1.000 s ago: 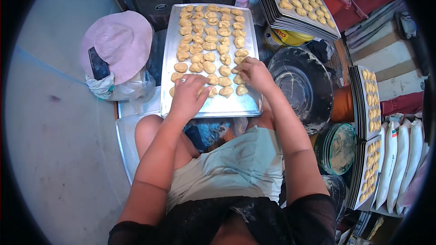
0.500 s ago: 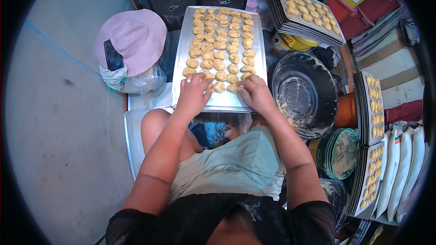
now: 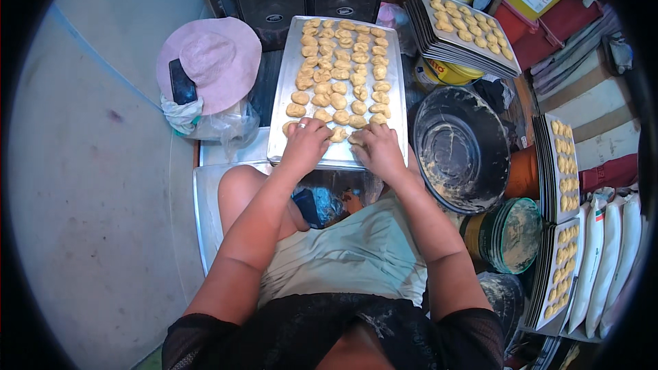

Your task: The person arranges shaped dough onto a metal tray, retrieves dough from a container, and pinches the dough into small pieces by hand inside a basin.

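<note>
Lumps of yellow dough (image 3: 338,101) sit in lines on a shiny metal tray (image 3: 286,82), just past the person's knees. Most of the tray is filled — only a thin strip at the near edge looks bare. The lumps look soft, roundish and wrinkly. The left hand (image 3: 306,142) bends over the nearest lumps, and the right hand (image 3: 379,147) touches one — I cannot tell if either is closed. A black tub (image 3: 460,147) sits on the right.
</note>
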The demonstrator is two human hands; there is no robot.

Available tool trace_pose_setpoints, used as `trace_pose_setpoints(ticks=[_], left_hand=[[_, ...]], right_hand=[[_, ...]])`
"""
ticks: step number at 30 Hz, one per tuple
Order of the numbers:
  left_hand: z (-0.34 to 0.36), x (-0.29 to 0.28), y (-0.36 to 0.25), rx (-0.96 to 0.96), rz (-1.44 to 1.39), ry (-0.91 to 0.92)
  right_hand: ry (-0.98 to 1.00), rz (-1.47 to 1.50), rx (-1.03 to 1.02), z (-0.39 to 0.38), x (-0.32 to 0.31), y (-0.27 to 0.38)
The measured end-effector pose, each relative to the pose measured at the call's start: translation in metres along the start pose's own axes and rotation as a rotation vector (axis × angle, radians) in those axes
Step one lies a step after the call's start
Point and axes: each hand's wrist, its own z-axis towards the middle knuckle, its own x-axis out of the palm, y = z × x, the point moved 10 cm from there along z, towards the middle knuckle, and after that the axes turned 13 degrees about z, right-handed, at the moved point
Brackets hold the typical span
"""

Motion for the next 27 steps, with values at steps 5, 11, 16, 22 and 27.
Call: trace_pose_setpoints(ticks=[5, 11, 16, 22, 27], left_hand=[[0.002, -0.026, 0.012, -0.082, 0.018, -0.153], [0.010, -0.020, 0.047, -0.260, 0.126, -0.135], [0.120, -0.039, 0.080, -0.100, -0.021, -0.291], [0.180, 0.012, 0.094, -0.012, 0.350, -0.074], [0.175, 0.003, 0.096, 0.031, 0.514, -0.148]], right_hand=[[-0.055, 0.132, -0.089, 0.016, 0.012, 0.024], [0.104, -0.038, -0.107, 0.017, 0.035, 0.032], [-0.113, 0.140, 0.005, 0.032, 0.013, 0.009], [-0.045, 0.182, 0.012, 0.027, 0.023, 0.001], [-0.070, 0.233, 0.020, 0.036, 0.006, -0.009]])
